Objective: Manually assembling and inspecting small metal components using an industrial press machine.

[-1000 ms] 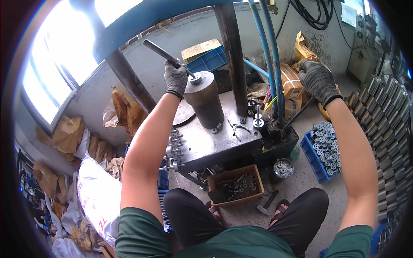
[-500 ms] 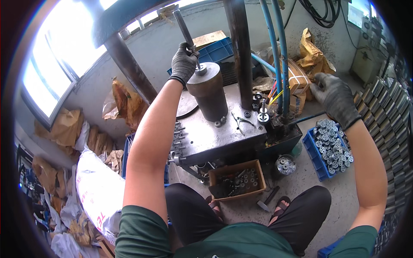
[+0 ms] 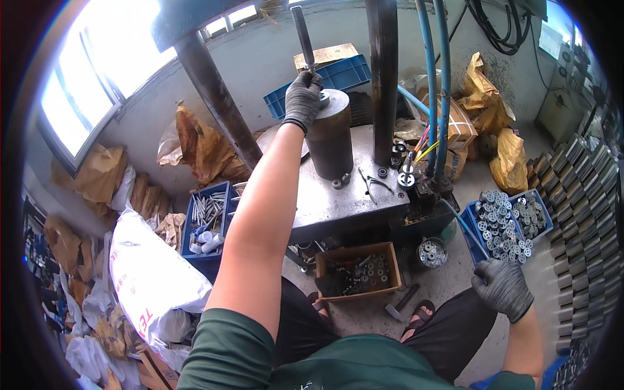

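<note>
The gloved left hand (image 3: 303,97) still grips the steel rod (image 3: 303,36), now raised upright over the dark cylinder (image 3: 329,133) on the press worktop (image 3: 344,195). The right hand (image 3: 502,286), loosely curled and empty, has dropped beside the blue crate of metal rings (image 3: 500,224).

left hand (image 3: 302,97): dark knit cloth glove, matt | rod (image 3: 303,36): dull grey metal, smooth | cylinder (image 3: 329,140), at 6 o'clock of the rod: dark matt steel | press table (image 3: 338,198): worn grey metal, scuffed | right hand (image 3: 502,286): same matt glove | crate (image 3: 474,227), at 12 o'clock of it: blue glossy plastic, shiny metal rings | box (image 3: 357,273): brown wood
</note>
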Motion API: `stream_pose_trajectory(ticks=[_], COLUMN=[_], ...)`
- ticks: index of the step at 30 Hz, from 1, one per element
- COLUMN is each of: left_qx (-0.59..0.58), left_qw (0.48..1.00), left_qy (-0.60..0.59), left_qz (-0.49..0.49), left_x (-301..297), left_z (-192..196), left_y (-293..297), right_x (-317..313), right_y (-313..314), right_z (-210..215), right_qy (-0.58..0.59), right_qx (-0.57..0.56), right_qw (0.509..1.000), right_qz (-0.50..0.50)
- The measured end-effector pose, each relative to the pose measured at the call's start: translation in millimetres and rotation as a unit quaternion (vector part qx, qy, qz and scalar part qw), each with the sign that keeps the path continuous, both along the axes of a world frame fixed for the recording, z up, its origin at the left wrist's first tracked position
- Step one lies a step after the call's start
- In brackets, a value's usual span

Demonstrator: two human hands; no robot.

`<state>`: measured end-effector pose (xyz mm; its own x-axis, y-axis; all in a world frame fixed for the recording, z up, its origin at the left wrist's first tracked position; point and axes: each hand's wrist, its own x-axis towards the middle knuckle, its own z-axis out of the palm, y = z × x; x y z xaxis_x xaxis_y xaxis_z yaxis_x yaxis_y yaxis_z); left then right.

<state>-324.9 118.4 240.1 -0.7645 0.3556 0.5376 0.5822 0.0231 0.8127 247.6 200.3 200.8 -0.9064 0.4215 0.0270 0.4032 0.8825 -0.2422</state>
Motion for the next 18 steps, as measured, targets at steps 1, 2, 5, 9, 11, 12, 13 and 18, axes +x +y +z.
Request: stream_pose_trajectory(ticks=[1, 2, 5, 9, 11, 12, 13, 18], left_qx=[-0.005, -0.011, -0.004, -0.016, -0.017, -0.027, -0.035, -0.028], left_qw=[1.000, 1.000, 1.000, 1.000, 1.000, 0.999, 0.997, 0.998], left_qy=[0.011, 0.021, 0.009, 0.019, 0.020, 0.035, 0.049, 0.053], left_qz=[-0.001, -0.001, -0.004, 0.007, 0.009, 0.023, 0.038, 0.031], left_x=[1, 2, 8, 13, 16, 16, 16, 15], left_z=[-1, -1, 0, 5, 7, 6, 5, 5], left_y=[0, 0, 3, -1, -2, -2, -1, -3], right_x=[2, 3, 7, 7, 7, 7, 7, 5], right_y=[1, 0, -5, -7, -8, -8, -8, -11], right_z=[-8, -11, -15, -16, -16, -18, -18, -17], right_qy=[0.034, 0.034, 0.052, 0.080, 0.079, 0.077, 0.076, 0.082], right_qx=[-0.001, 0.000, 0.014, 0.027, 0.028, 0.037, 0.046, 0.056], right_qw=[0.999, 0.999, 0.998, 0.996, 0.996, 0.995, 0.995, 0.994], right_qz=[-0.005, -0.001, -0.025, -0.035, -0.041, -0.041, -0.042, -0.036])
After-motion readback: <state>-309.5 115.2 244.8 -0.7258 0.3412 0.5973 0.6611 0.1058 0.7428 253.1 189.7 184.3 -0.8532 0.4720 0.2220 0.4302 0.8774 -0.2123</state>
